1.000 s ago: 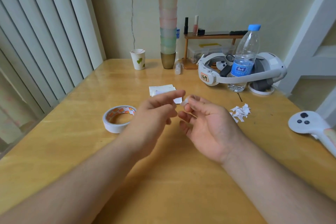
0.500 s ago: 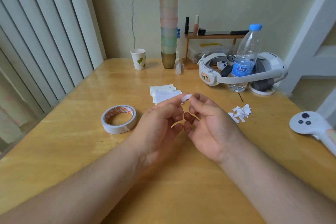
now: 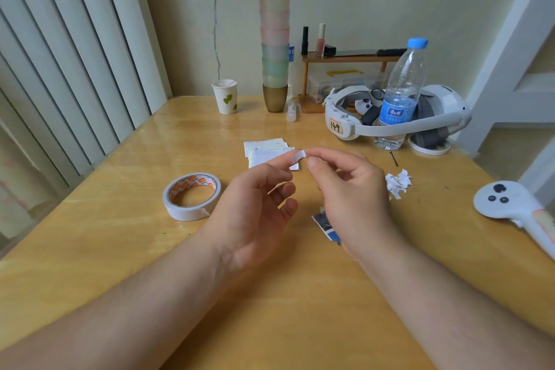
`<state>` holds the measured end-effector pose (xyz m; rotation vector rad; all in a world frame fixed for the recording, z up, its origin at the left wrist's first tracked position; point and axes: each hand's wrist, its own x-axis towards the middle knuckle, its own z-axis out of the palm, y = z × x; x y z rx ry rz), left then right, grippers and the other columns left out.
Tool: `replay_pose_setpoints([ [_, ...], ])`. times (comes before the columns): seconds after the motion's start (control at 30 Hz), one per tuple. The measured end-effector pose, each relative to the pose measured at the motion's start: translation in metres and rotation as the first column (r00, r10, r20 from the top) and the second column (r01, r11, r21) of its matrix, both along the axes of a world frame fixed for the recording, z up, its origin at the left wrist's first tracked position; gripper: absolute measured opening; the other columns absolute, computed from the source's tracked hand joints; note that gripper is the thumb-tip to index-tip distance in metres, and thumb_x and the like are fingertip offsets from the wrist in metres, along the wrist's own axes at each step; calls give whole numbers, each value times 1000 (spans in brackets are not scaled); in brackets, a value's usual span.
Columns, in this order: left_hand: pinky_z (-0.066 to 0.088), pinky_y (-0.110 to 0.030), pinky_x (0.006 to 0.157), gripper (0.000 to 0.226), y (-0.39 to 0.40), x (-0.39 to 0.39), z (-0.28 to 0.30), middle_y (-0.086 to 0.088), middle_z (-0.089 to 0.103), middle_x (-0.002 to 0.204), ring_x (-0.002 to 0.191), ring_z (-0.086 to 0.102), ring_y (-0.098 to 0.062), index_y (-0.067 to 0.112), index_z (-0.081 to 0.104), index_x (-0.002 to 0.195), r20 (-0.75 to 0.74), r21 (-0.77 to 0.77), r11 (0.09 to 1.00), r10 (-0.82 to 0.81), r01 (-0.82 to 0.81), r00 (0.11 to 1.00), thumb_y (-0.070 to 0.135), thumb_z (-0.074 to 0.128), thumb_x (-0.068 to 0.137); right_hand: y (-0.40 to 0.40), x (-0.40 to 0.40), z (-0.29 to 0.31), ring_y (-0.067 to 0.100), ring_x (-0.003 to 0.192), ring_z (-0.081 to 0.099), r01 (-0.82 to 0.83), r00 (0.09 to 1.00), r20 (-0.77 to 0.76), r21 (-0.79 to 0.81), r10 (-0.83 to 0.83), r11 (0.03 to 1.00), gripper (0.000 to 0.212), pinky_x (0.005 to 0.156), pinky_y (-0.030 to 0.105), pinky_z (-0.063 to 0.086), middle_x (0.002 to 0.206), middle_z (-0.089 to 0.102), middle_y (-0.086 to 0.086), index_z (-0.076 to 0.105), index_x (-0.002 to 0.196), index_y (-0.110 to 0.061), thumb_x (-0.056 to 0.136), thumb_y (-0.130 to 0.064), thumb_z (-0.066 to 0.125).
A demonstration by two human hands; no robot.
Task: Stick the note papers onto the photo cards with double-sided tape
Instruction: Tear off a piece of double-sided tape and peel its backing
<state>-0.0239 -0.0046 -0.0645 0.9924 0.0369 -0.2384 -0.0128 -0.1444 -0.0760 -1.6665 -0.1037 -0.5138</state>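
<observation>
My left hand [image 3: 255, 210] and my right hand [image 3: 351, 198] meet above the table's middle, both pinching a small white piece of double-sided tape [image 3: 298, 158] between thumb and fingertips. Its white backing strip curls up at the top. Behind the hands lies a small stack of white note papers [image 3: 264, 149]. A photo card [image 3: 326, 227] lies on the table under my right hand, mostly hidden by it. The roll of double-sided tape [image 3: 192, 196] lies flat to the left of my left hand.
A pile of torn white backing scraps [image 3: 398, 182] lies to the right. A headset [image 3: 393, 116], a water bottle [image 3: 401, 93], a white controller [image 3: 516, 207], a paper cup [image 3: 225, 96], a tall stack of cups [image 3: 274, 39] and a small wooden shelf [image 3: 345, 58] stand further back.
Both hands have drawn slightly apart and lifted the tape piece; its backing now peels up. The photo card has come into sight under my right hand.
</observation>
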Motion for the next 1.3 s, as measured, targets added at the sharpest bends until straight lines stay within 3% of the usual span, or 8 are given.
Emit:
replay_pose_setpoints([
  [0.1,41,-26,74,41,3,1,1,6,60,90,77,49,-12,13,81,114,2,-24,1000,4,-4,1000,6,53,85,-4,1,-4,14,74,55,102,989,140,-346,-56,933,34,74,19,47,92,53,-10,77,118,-43,93,-21,70],
  [0.2,42,-27,73,41,5,0,2,4,59,88,78,50,-13,13,82,109,14,-9,1000,5,-5,1000,9,58,76,-8,7,-2,12,78,57,102,994,18,-479,-106,872,48,79,26,49,97,54,-13,63,138,-42,92,-29,67],
  [0.33,41,-27,75,53,3,-2,1,5,60,88,79,51,-12,12,78,120,45,15,998,-57,56,997,14,61,71,-14,9,6,12,78,61,-56,986,-161,-131,34,990,42,81,32,52,90,67,-10,67,134,-35,93,-39,65],
  [0.47,39,-30,76,53,2,-2,-1,3,55,87,78,50,-13,11,79,118,37,13,997,-78,77,996,18,57,71,-15,6,12,14,82,65,-224,954,-167,161,251,961,30,73,32,53,90,75,-9,79,110,-32,89,-48,64],
  [0.67,38,-31,75,42,3,-2,-1,2,55,87,78,52,-13,13,78,109,36,0,993,-120,121,992,18,55,75,-13,5,8,14,76,68,-236,962,-102,139,251,962,13,75,32,59,88,78,2,80,99,-25,98,-18,70],
  [0.97,39,-31,75,45,3,-1,-3,2,57,88,78,53,-14,12,77,111,65,22,985,-174,173,982,19,56,72,-12,4,9,18,77,73,-203,977,-52,87,208,975,11,77,34,63,87,78,3,77,96,-23,94,-13,74],
  [1.17,39,-31,75,49,4,0,-6,2,54,89,78,51,-14,7,77,119,68,68,984,-168,163,983,18,51,79,-15,7,7,22,83,76,-150,989,0,-24,150,988,18,84,48,64,85,78,-1,76,92,-34,86,-17,80],
  [1.3,40,-31,73,45,4,0,-5,2,54,89,78,50,-14,10,78,111,75,101,982,-168,160,983,21,54,74,-16,6,7,14,82,75,-161,987,-2,-54,161,985,26,87,43,63,84,77,-10,73,96,-37,87,-14,83],
])
